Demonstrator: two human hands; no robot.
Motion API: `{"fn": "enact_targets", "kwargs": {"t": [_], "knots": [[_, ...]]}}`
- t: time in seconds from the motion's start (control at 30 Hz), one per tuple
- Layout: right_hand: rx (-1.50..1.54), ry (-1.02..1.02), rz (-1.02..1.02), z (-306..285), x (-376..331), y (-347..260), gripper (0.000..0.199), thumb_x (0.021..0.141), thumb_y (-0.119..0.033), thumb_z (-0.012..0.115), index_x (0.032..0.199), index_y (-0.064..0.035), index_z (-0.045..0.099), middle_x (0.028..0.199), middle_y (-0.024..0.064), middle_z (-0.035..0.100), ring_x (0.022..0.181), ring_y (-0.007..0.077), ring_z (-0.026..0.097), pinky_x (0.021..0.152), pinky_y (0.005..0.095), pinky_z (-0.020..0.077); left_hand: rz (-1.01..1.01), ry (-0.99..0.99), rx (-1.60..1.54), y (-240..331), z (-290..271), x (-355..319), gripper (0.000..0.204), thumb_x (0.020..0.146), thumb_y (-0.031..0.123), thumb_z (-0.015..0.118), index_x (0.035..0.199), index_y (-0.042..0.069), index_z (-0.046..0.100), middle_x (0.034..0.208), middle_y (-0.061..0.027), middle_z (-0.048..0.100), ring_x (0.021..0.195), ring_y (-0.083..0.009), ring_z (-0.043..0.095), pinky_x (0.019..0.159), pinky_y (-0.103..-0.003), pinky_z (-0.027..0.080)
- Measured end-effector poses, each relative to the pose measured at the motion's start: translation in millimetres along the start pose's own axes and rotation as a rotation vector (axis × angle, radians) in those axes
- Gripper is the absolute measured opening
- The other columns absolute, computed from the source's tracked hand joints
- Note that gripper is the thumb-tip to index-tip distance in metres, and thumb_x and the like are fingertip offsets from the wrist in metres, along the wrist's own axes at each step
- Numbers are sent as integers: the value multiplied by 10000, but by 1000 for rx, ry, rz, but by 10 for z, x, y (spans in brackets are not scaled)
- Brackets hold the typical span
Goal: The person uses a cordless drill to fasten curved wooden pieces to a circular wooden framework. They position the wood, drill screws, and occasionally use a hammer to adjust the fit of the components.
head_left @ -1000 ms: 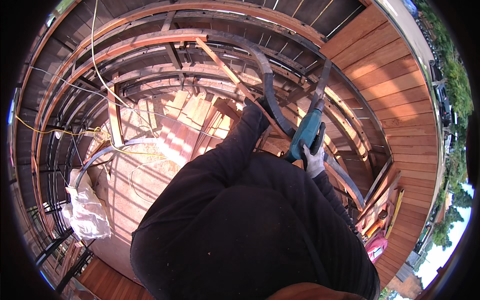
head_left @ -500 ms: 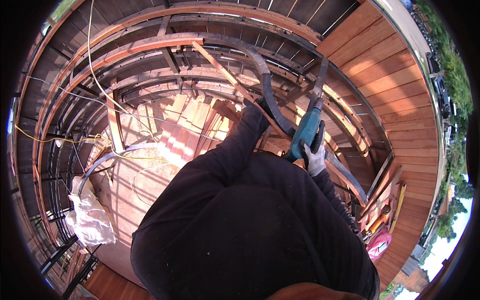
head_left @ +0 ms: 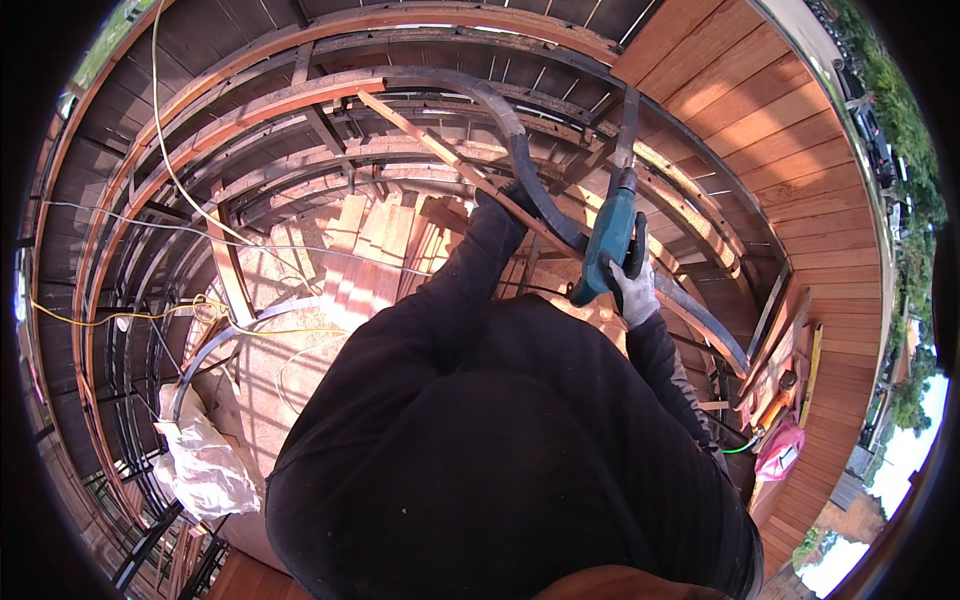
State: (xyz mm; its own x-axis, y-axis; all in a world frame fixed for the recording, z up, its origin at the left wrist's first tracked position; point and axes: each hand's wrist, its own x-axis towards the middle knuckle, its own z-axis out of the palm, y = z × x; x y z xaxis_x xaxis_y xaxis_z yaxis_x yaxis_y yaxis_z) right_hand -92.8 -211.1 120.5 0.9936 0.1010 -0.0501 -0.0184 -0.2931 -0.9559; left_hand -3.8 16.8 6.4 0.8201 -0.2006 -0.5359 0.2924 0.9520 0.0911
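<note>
"Looking down from the head, where's the tool?"

"The blue-green power tool (head_left: 610,240) is in front of the person, a bit to the right. The right hand (head_left: 636,288), in a pale and dark glove, has its fingers wrapped around the handle near the back."

"And the left hand (head_left: 507,205)?"

"It's at the end of a dark sleeve (head_left: 465,260), by the thin wood strip (head_left: 425,140). It's too dark there. I can't tell if it's pinching the strip or spread out."

"Is the tool heavy?"

"I think so, and hard all over. The nose looks like metal, so it may tip down in front. The back handle looks like the good place to hold, with another hand under the body. I'd keep fingers off the nose."

"What's that grey bar (head_left: 628,125) past it?"

"It lines up with the nose, but I can't tell if they're joined. The bendy dark beam (head_left: 517,140) is just left of the tool."
</note>
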Motion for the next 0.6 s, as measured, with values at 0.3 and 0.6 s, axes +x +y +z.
{"fn": "enact_targets", "kwargs": {"t": [0.3,0.6], "knots": [[185,147,90,101,-66,-43,805,839,-18,653,1497,12,189,1433,184,414,1271,250,476,1035,345,428,-292,-103,582,96,-608,-166,462,983,411,387,1206,36,538,1189,-174,603,1139,-324,565,973,-484,452],[-132,219,111,70,-171,-18,534,932,-177,609,1410,-45,410,1283,205,533,1077,226,577,929,338,482,-707,-332,1100,-97,-257,-464,401,917,314,562,1144,-12,616,1022,-129,686,885,-236,685,791,-357,562]]}}
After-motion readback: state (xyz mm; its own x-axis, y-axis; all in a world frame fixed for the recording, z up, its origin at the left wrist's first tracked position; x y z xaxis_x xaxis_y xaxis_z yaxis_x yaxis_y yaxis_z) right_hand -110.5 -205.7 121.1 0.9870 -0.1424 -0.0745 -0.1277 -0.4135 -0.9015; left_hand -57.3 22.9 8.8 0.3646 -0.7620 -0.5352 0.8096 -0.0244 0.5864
